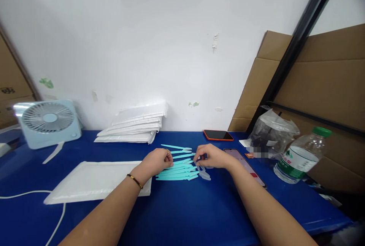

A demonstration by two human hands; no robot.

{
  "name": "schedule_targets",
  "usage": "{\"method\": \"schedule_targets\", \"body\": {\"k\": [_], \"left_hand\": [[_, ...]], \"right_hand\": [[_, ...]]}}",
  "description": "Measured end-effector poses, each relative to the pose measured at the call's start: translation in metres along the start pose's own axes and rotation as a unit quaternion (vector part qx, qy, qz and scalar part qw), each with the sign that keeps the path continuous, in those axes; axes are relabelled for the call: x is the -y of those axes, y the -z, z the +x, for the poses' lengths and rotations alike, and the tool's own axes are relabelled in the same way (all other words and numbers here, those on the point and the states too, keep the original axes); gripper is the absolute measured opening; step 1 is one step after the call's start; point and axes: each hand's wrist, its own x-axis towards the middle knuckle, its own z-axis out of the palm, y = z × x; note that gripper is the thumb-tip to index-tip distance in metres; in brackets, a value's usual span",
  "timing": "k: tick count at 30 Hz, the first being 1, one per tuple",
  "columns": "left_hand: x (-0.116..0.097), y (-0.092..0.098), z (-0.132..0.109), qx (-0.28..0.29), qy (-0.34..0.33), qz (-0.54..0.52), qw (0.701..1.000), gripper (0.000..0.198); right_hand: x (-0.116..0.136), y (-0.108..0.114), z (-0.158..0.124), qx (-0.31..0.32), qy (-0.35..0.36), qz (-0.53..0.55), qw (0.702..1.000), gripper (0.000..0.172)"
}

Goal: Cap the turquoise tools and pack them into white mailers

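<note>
Several slim turquoise sticks, which look like eyebrow razors, lie side by side across the blue table between my two hands. My left hand is closed, with thumb and fingers pinched on the left end of one razor. At the opposite ends of the razors, my right hand is also closed in a pinch; whatever is between its fingertips is hidden. Small translucent caps lie on the table just under and beside the right hand.
A white padded envelope lies by my left forearm, with a stack of envelopes behind. A small fan stands at left. On the right are a phone, another phone, a plastic bag and a bottle.
</note>
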Motion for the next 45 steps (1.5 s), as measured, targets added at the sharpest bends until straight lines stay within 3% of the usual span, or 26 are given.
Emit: {"method": "schedule_targets", "body": {"k": [3, 12, 18, 25, 45], "left_hand": [[0.002, -0.002, 0.002, -0.006, 0.013, -0.005, 1.0, 0.015], [0.004, 0.0, 0.002, -0.01, 0.013, -0.019, 1.0, 0.02], [0.001, 0.003, 0.001, -0.042, -0.013, -0.061, 0.997, 0.021], [-0.002, 0.007, -0.001, -0.059, -0.017, -0.047, 0.997, 0.02], [-0.004, 0.013, -0.002, -0.062, -0.006, -0.052, 0.997, 0.02]], "right_hand": [[0.008, -0.004, -0.001, 0.021, -0.003, -0.009, 1.0, 0.018], [0.006, -0.015, 0.005, -0.044, -0.04, -0.152, 0.987, 0.033], [0.007, -0.013, 0.006, -0.055, -0.074, -0.123, 0.988, 0.037], [0.011, -0.011, 0.006, -0.121, -0.012, -0.102, 0.987, 0.042], [0.02, -0.012, 0.006, -0.127, 0.034, -0.135, 0.982, 0.042]]}}
